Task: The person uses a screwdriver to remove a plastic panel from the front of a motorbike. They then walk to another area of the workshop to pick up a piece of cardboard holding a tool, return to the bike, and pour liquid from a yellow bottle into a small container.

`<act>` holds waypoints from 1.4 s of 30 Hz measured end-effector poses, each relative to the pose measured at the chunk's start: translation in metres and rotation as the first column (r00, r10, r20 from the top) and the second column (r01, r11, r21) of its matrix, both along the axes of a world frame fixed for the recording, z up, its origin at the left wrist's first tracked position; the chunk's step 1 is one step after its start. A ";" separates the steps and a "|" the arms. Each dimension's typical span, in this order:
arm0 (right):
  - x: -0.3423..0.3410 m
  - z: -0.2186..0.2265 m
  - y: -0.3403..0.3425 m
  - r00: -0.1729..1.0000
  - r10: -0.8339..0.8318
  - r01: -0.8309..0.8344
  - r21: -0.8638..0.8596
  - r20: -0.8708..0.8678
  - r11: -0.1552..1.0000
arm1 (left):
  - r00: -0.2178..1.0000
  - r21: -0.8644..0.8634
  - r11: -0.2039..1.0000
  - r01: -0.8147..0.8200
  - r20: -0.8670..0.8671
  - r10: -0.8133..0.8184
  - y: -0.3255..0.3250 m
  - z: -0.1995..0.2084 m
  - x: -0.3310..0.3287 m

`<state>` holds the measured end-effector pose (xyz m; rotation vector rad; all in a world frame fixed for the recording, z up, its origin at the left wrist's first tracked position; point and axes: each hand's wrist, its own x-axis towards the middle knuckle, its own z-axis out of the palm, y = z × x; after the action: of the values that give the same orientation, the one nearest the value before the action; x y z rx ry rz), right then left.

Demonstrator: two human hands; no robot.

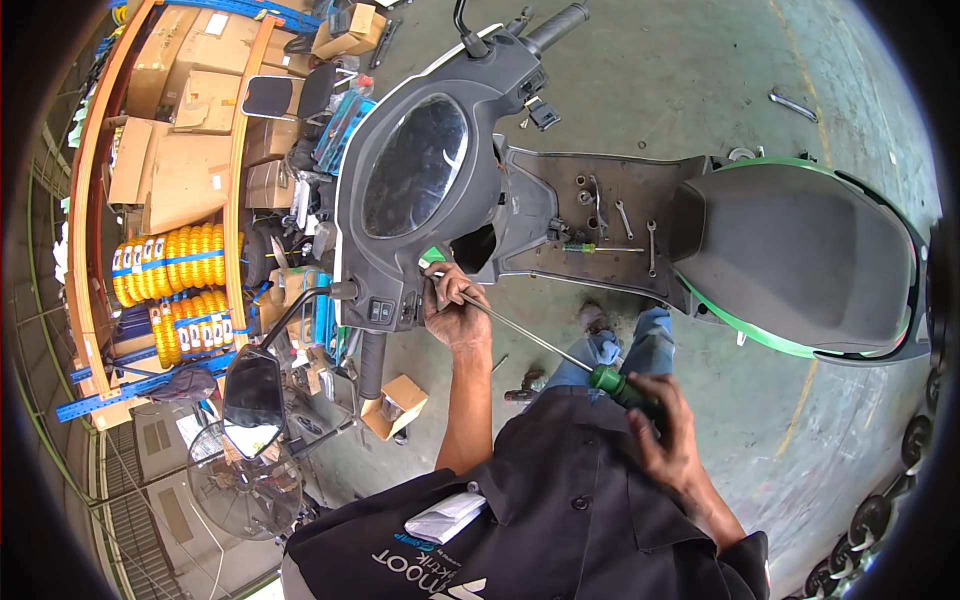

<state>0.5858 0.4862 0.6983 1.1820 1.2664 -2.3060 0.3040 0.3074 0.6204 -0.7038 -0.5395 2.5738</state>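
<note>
Holding a long green-handled screwdriver (609,382), the person's right hand (668,436) slants its shaft toward the scooter's front panel (388,268); the left hand (458,315) curls near the hidden tip, whether pinching I cannot tell. An angled push could slip, nicking those fingers.

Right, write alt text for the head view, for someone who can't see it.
A person's right hand holds a green-handled screwdriver whose shaft runs to the left hand at the handlebar housing of a scooter. Wrenches lie on the footboard; at left a rack holds cartons.
</note>
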 end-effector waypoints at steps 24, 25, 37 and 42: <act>-0.010 -0.006 0.013 0.906 0.228 0.035 0.598 -0.358 0.801 | 0.999 -0.048 0.998 -0.033 -0.015 0.032 0.002 -0.002 -0.007; -0.010 -0.016 0.015 0.804 0.385 0.160 0.787 -0.454 0.596 | 0.999 0.002 0.999 -0.034 -0.027 0.034 0.003 -0.001 -0.007; -0.011 -0.003 0.004 0.922 -0.093 0.230 0.339 -0.375 0.912 | 0.984 0.114 0.993 -0.013 -0.177 0.033 0.001 -0.022 -0.014; -0.002 -0.020 0.013 0.870 0.347 -0.047 0.642 -0.351 0.766 | 0.974 0.139 0.990 -0.025 -0.221 0.056 0.004 -0.019 -0.015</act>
<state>0.5842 0.4996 0.6783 0.5809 2.3307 -2.1163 0.2887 0.3115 0.6016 -0.3532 -0.6514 2.5808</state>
